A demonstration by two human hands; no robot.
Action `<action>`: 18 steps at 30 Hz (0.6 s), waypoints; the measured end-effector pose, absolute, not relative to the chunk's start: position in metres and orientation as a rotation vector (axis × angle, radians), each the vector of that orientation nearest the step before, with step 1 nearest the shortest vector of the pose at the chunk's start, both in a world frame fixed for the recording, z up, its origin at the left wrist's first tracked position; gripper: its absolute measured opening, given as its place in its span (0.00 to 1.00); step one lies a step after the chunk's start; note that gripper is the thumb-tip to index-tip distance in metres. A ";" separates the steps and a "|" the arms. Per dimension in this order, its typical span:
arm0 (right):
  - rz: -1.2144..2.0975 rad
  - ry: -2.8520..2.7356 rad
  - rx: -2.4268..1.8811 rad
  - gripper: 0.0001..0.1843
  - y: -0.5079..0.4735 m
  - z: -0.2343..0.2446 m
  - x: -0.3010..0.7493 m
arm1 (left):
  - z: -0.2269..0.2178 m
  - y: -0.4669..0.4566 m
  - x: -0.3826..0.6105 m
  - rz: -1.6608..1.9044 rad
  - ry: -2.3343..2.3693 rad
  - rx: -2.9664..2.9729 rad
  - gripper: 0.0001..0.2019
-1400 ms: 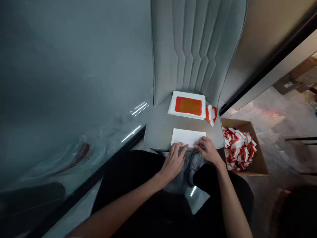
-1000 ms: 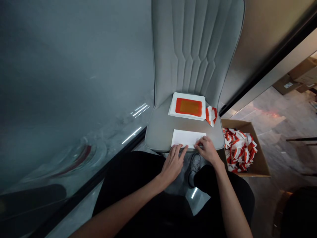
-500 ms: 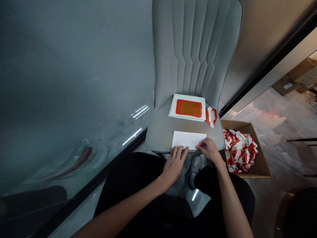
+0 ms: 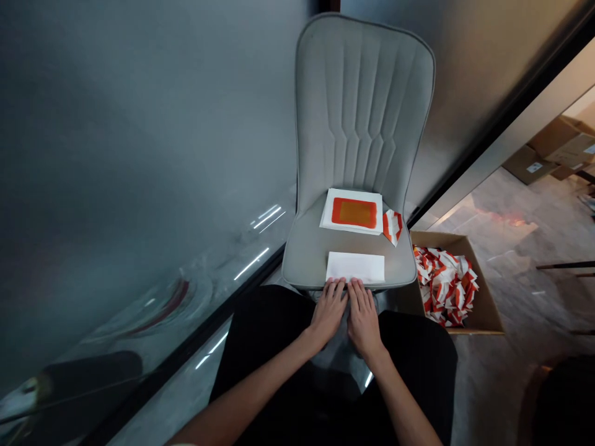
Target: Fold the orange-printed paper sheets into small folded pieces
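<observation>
A folded sheet of white paper (image 4: 356,265) lies at the front edge of the grey chair seat (image 4: 307,254). My left hand (image 4: 329,306) rests its outstretched fingertips on the sheet's near edge, left of the middle. Beside it, my right hand (image 4: 362,313) lies with straight fingers on the same edge; the two hands almost touch. Neither grasps anything. Farther back on the seat is a stack of white sheets (image 4: 328,210), the top one printed with an orange-red rectangle around a brown one. A folded red-and-white paper piece (image 4: 393,227) sits right of the stack.
A cardboard box (image 4: 488,313) full of folded red-and-white paper pieces (image 4: 446,279) stands on the floor right of the chair. A glossy dark wall panel (image 4: 162,155) runs along the left. More cardboard boxes (image 4: 530,164) are at the far right.
My right hand has moved left from the sheet's right corner to beside my left hand, its pinched fingers now straightened. My left hand stays at the near edge. The view has shifted slightly.
</observation>
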State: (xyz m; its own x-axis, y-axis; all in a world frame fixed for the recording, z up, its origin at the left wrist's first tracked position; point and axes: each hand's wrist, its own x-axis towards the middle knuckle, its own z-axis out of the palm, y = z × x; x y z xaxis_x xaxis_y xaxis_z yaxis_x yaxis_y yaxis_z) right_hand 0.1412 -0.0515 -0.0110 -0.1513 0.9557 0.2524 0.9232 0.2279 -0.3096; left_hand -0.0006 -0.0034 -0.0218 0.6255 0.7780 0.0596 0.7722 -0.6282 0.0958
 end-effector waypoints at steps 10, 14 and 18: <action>0.204 -1.938 -2.062 0.49 -0.061 -0.014 0.133 | -0.012 0.002 -0.008 0.184 1.293 2.740 0.38; 0.236 -1.853 -2.133 0.47 -0.067 -0.007 0.143 | -0.005 0.001 -0.007 0.167 1.286 2.721 0.38; 0.235 -1.844 -2.158 0.45 -0.068 0.001 0.150 | -0.001 0.000 -0.003 0.161 1.270 2.685 0.39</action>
State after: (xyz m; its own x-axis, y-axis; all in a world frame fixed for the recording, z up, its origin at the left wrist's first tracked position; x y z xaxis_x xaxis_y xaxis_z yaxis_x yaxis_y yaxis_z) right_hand 0.1503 -0.0685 0.0010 0.1666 0.9839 0.0646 0.9362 -0.1373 -0.3236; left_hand -0.0034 -0.0001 -0.0015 0.6322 0.7744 0.0264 0.7564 -0.6241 0.1956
